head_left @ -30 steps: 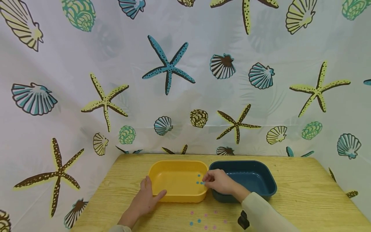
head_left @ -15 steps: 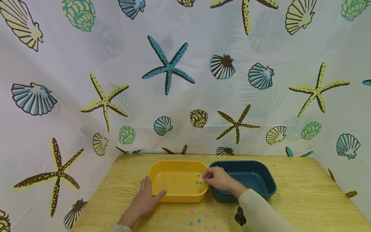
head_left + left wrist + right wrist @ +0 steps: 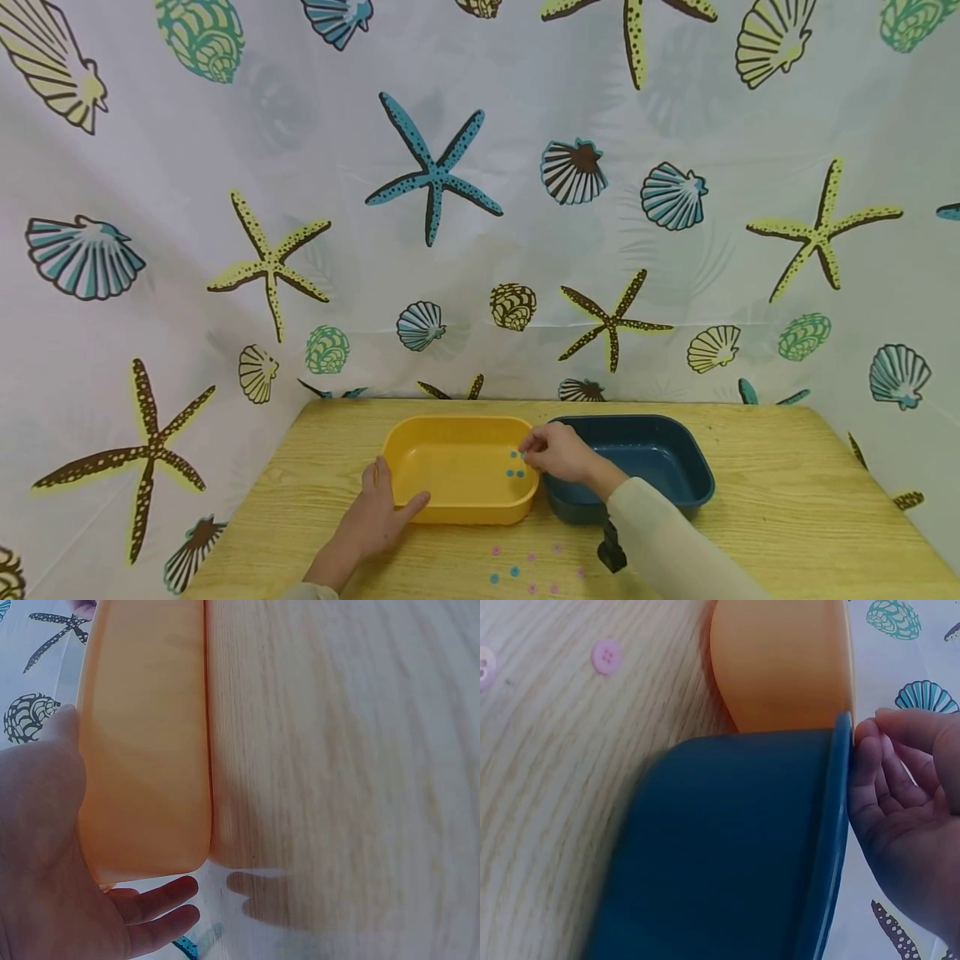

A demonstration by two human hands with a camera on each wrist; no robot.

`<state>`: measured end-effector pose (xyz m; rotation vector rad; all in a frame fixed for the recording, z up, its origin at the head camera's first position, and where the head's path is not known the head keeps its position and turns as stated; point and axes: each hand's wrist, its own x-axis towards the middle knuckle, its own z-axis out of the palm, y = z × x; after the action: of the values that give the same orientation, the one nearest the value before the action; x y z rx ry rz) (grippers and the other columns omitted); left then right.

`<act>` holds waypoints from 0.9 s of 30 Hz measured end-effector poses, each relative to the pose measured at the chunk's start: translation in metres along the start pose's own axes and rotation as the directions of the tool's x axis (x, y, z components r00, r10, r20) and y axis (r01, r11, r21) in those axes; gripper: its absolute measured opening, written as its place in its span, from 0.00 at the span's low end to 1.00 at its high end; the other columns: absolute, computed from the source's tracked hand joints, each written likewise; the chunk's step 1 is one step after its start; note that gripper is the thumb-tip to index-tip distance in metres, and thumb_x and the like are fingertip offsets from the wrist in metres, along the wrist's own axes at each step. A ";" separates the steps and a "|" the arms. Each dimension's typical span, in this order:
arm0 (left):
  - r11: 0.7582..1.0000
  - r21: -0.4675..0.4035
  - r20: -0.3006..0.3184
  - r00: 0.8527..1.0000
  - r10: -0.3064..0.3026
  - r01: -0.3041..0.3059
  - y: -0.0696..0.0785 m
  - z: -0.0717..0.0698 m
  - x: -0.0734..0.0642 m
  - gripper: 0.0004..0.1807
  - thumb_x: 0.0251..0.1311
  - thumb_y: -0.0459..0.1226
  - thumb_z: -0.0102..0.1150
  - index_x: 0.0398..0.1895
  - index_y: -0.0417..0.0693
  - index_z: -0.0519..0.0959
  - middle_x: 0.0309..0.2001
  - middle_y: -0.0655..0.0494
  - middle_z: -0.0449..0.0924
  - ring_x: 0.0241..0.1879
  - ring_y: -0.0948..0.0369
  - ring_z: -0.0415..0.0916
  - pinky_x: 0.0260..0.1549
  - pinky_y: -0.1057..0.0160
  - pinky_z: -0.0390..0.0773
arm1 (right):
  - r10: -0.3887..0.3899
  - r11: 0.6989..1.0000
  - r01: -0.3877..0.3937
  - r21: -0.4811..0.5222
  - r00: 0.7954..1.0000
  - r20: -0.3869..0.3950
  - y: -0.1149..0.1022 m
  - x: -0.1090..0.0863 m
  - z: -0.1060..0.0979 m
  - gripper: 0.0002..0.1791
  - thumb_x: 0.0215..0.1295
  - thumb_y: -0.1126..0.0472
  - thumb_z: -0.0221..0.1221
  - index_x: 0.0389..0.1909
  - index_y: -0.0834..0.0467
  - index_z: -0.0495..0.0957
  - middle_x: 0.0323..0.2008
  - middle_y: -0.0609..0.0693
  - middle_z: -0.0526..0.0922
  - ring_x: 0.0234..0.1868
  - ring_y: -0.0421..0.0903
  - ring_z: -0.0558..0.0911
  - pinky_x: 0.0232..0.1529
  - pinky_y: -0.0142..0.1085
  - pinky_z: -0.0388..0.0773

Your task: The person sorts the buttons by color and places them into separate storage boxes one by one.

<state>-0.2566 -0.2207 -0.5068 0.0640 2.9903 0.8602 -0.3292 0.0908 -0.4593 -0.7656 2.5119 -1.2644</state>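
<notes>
My left hand (image 3: pixel 369 515) rests at the near left corner of a yellow plastic bin (image 3: pixel 450 515). Its thumb lies along the front rim and its straight fingers reach along the left end. In the left wrist view, the fingers of the left hand (image 3: pixel 45 840) extend past the bin's end. Over the bin's right end, my right hand (image 3: pixel 564 454) has thumb and fingertips together, with a small blue button (image 3: pixel 523 456) partly covered by them. Several more blue buttons (image 3: pixel 521 474) lie beside it. In the right wrist view, the button is hidden behind the pinching fingers (image 3: pixel 867 754).
A dark blue bin (image 3: pixel 652 462) stands against the yellow one's right side, under my right forearm. Pink buttons (image 3: pixel 532 557) and a few blue ones (image 3: pixel 514 572) are scattered on the wooden table (image 3: pixel 780 500) in front. A shell-and-starfish curtain (image 3: pixel 480 250) closes off the back and sides.
My right fingertips have shifted slightly left and away from me, and the blue button at them has moved the same way. The left hand and both bins stay put.
</notes>
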 end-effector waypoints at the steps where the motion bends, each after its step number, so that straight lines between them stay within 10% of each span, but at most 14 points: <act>1: 1.000 0.002 0.001 1.000 -0.001 0.001 0.000 0.000 0.000 0.59 0.61 0.63 0.47 0.69 0.22 0.35 0.67 0.25 0.38 0.32 0.50 0.76 0.24 0.56 0.75 | 0.001 1.000 -0.001 0.002 1.000 -0.002 0.000 0.001 0.000 0.08 0.66 0.67 0.56 0.42 0.66 0.79 0.32 0.56 0.80 0.30 0.48 0.79 0.30 0.35 0.78; 27: 1.000 -0.001 0.006 1.000 -0.007 0.007 0.004 -0.004 -0.004 0.58 0.62 0.63 0.47 0.69 0.22 0.36 0.67 0.25 0.39 0.31 0.51 0.76 0.27 0.54 0.76 | 0.053 0.998 -0.051 0.030 0.997 -0.058 0.005 0.013 0.001 0.11 0.66 0.67 0.56 0.47 0.64 0.80 0.32 0.50 0.80 0.33 0.52 0.80 0.32 0.36 0.79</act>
<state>-0.2527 -0.2194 -0.5015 0.0567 2.9826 0.8586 -0.3415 0.0850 -0.4638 -0.6620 2.5363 -1.3211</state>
